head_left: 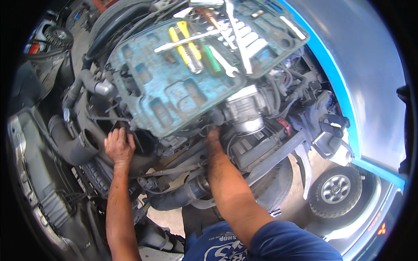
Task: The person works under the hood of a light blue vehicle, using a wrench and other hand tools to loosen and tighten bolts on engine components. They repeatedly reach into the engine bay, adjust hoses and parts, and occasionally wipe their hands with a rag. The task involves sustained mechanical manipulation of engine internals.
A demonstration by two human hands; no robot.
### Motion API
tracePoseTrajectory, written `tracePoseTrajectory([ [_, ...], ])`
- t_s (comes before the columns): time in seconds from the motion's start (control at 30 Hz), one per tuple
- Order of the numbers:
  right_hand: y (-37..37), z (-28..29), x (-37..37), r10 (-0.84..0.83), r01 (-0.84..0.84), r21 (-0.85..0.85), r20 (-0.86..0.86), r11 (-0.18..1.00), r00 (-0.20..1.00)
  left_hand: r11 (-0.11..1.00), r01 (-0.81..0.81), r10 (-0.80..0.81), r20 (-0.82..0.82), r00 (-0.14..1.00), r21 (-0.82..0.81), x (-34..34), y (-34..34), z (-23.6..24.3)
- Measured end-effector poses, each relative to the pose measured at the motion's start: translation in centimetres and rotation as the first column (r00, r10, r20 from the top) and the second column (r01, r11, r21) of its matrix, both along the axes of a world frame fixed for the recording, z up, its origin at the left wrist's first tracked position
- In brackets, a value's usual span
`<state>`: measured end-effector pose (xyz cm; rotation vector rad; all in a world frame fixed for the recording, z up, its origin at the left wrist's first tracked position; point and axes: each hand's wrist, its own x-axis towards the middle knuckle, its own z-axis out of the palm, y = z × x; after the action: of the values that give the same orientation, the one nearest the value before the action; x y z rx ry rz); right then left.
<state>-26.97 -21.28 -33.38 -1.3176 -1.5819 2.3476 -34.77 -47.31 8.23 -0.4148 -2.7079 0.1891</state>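
My left hand (pixel 119 145) is closed over the edge of a black plastic shroud (pixel 143 143) at the left of the engine bay. My right hand (pixel 212 137) reaches down among hoses beside a silver metal housing (pixel 246 111) and a dark battery-like box (pixel 257 145); its fingers are hidden. Above both hands a worn teal tool case (pixel 174 100) lies open on the engine, holding silver wrenches (pixel 228 69), two yellow-handled tools (pixel 180 43) and a green-handled tool (pixel 211 61).
A large grey-black hose (pixel 72 141) and a metal frame (pixel 26 161) lie left. A blue-edged silver panel (pixel 365 95) fills the right side, above a spare wheel (pixel 335 191). Another vehicle's wheel (pixel 58 37) shows at the upper left. Concrete floor (pixel 165 217) shows below.
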Motion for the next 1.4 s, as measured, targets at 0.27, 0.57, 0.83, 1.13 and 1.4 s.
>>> tracePoseTrajectory([
  [0.27,-0.6,9.8,-1.7,-0.299,0.407,-0.33,0.333,0.851,0.894,0.999,0.0,0.0,0.017,1.0,-0.032,0.0,0.2,0.2],
  [0.57,0.4,16.7,-3.0,-0.307,0.447,-0.435,0.355,0.782,0.883,0.999,0.003,-0.003,0.003,1.0,-0.039,0.0,0.1,0.1],
  [0.83,0.5,17.3,-3.1,-0.292,0.44,-0.444,0.363,0.78,0.885,0.999,0.006,-0.004,0.028,1.0,-0.039,0.1,0.0,0.2],
  [1.13,0.8,17.2,-2.9,-0.272,0.434,-0.412,0.396,0.801,0.877,0.999,-0.012,0.012,0.018,1.0,-0.039,0.0,0.2,0.2],
  [1.4,0.5,12.1,-2.4,-0.363,0.33,-0.62,0.077,0.712,0.929,1.0,-0.001,0.001,0.005,1.0,-0.015,0.0,0.1,0.1],
])
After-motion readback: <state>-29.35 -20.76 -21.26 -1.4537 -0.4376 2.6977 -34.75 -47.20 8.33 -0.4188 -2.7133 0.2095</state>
